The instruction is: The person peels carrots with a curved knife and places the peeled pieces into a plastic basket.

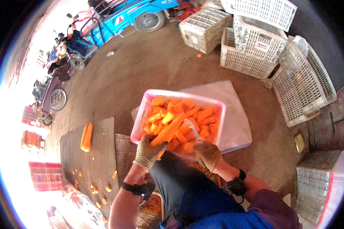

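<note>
Gloved, my left hand [150, 150] grips a long peeled carrot [169, 129] by its near end. The carrot slants up and to the right above a pink plastic basket [221, 126]. Cut orange carrot pieces [206, 114] fill this basket. My right hand [207, 153], also gloved, holds a knife [193, 129] by its handle. Its pale, blurred blade points up and left, beside the carrot's right side. Both hands are at the basket's near edge, above my dark-trousered leg [175, 169].
On the left, a board [103, 160] carries two whole carrots [86, 137] and small carrot ends. A flat pale sheet [235, 114] lies under the basket. White plastic crates [246, 61] are stacked at the upper right, more crates [314, 174] at the lower right. A blue cargo tricycle [123, 20] stands beyond.
</note>
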{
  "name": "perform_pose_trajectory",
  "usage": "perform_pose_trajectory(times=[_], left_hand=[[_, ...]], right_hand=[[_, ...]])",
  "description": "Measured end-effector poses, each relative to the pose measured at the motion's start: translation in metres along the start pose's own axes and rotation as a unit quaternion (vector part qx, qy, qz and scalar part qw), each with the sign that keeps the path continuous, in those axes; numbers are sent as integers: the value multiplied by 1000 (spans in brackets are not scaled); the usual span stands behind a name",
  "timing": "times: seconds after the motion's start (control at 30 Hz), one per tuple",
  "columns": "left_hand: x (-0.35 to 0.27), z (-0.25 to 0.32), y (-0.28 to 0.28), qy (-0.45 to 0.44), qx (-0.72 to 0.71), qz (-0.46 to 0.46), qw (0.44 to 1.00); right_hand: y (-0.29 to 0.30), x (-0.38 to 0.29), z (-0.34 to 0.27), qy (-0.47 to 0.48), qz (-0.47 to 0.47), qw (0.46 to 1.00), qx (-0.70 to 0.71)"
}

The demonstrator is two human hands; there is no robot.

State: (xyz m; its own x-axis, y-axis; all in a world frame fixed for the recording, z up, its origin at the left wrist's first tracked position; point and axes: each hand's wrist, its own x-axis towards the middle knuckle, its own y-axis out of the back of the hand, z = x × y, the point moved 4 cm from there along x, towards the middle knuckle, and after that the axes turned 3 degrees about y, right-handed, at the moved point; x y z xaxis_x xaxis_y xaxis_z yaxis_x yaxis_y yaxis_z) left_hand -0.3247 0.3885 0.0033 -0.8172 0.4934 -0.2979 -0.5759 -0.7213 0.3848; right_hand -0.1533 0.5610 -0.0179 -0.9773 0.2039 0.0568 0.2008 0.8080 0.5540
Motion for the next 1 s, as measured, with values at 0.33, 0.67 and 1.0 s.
perform_pose_trajectory(times=[0.33, 0.67, 1.0], left_hand=[[47, 65, -89, -225, 291, -58, 928], [75, -9, -102, -66, 58, -190, 978], [108, -56, -89, 137, -157, -16, 978]], right_hand=[[-38, 43, 68, -94, -59, 968, -226], [-59, 47, 89, -192, -58, 979, 26], [-71, 25, 100, -134, -313, 921, -191]])
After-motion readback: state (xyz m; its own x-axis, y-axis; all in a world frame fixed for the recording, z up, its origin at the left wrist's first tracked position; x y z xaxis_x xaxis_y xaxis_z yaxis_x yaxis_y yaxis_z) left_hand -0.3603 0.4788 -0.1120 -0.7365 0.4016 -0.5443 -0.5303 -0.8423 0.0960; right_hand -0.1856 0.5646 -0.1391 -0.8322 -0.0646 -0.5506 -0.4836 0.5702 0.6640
